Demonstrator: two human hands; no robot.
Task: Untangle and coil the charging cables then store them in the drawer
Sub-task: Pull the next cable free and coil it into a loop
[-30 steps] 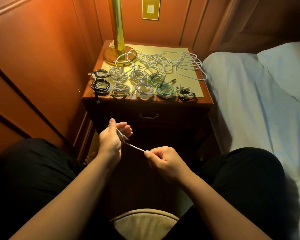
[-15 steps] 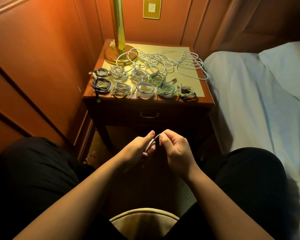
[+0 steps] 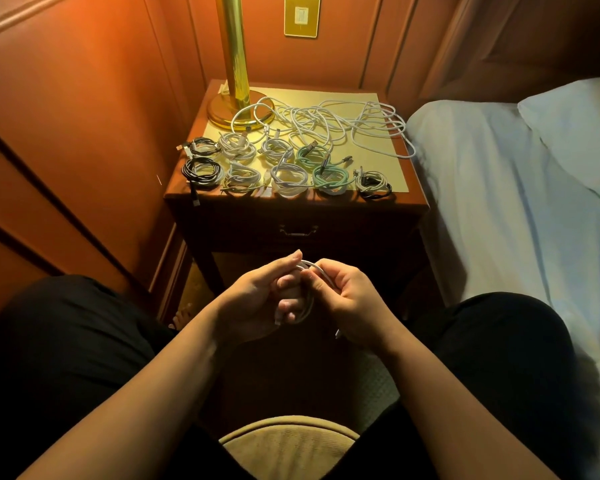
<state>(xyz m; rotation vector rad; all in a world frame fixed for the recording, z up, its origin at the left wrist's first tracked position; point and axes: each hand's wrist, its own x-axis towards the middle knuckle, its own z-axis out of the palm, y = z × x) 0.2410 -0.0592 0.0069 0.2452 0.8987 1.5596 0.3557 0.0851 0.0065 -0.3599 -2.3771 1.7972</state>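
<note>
Two hands meet low at centre frame, at 6 o'clock from the nightstand: our left hand (image 3: 257, 299) holds a small loop of white cable (image 3: 308, 299), its fingers (image 3: 288, 280) curled through the loop, while our right hand (image 3: 350, 299) pinches the same cable at the top of the loop, fingers clamped on it. One plug end (image 3: 337, 333) hangs just below the right palm.

On the worktop (image 3: 388, 164) we count ten coiled cables in two rows along the near edge: black coils (image 3: 201, 169) at 9 o'clock, white and grey coils (image 3: 288, 174) in the middle, teal coils (image 3: 331, 174) right of centre, and a mixed black-and-white coil (image 3: 373, 181) at 4 o'clock. Behind them, from 12 to 2 o'clock, lies a loose tangle of white cables (image 3: 326, 121), one loop overlapping the brass lamp base (image 3: 222, 110) at 11 o'clock.

One drawer (image 3: 298, 230), below the worktop's front edge, is closed; we cannot tell its contents.

A bed (image 3: 499, 202) stands at 3 o'clock.
</note>
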